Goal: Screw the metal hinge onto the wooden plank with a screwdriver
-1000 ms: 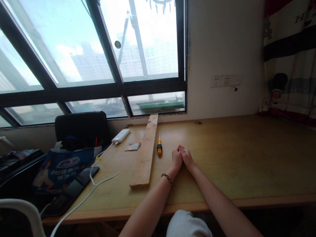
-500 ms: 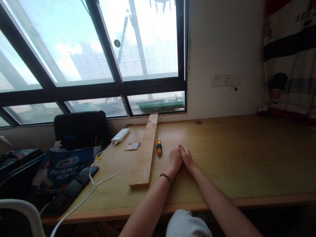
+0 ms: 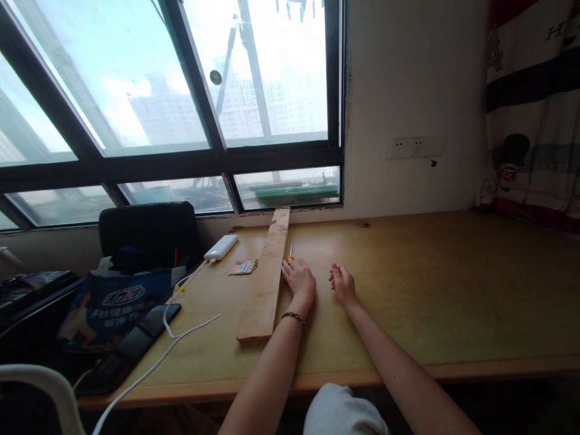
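My left hand [image 3: 299, 281] lies over the handle of a screwdriver [image 3: 291, 248], just right of a long wooden board [image 3: 264, 289]. Its fingers reach forward, slightly apart, with the tips close to the board's edge. Most of the yellow and black handle is hidden under this hand; the metal shaft shows beyond it, toward the window. My right hand [image 3: 343, 285] rests on the table [image 3: 435, 290] to the right, apart from the left one. Its fingers are loosely curled in, and nothing shows in them.
Left of the board lies a small packet of bits [image 3: 244, 267]. A white power bank [image 3: 222, 248] with a white cable [image 3: 190, 330] is farther left. A dark phone-like slab [image 3: 156, 323] and a blue bag [image 3: 122, 302] are at the left edge. The window [image 3: 272, 78] stands behind.
My hands were clasped together and are now apart. The left one has moved left onto the screwdriver's handle. My right hand has stayed nearly in place.
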